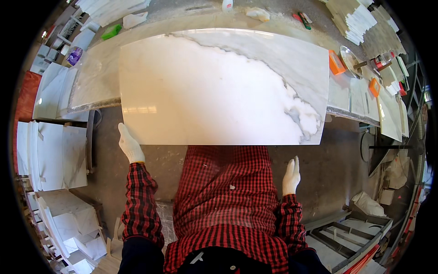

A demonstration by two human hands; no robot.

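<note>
A polished white marble slab (205,91) with grey veining lies on the work table, its near edge jutting out past the table's front. My left hand (130,145), in a white knit glove, is at the slab's near left corner. Its fingers stretch forward along the left edge, seemingly against it. My right hand (291,176), gloved the same way, is held in the air below the slab's near right part, apart from it. Its fingers are straight and nothing is in them. Both arms wear red and black checked sleeves.
Orange boxes (336,62) and a round metal dish (350,62) sit right of the slab. A green block (111,31) and a purple-labelled bottle (74,55) are at the far left. Stacked slabs (50,155) stand at left; a metal frame (346,237) is at lower right.
</note>
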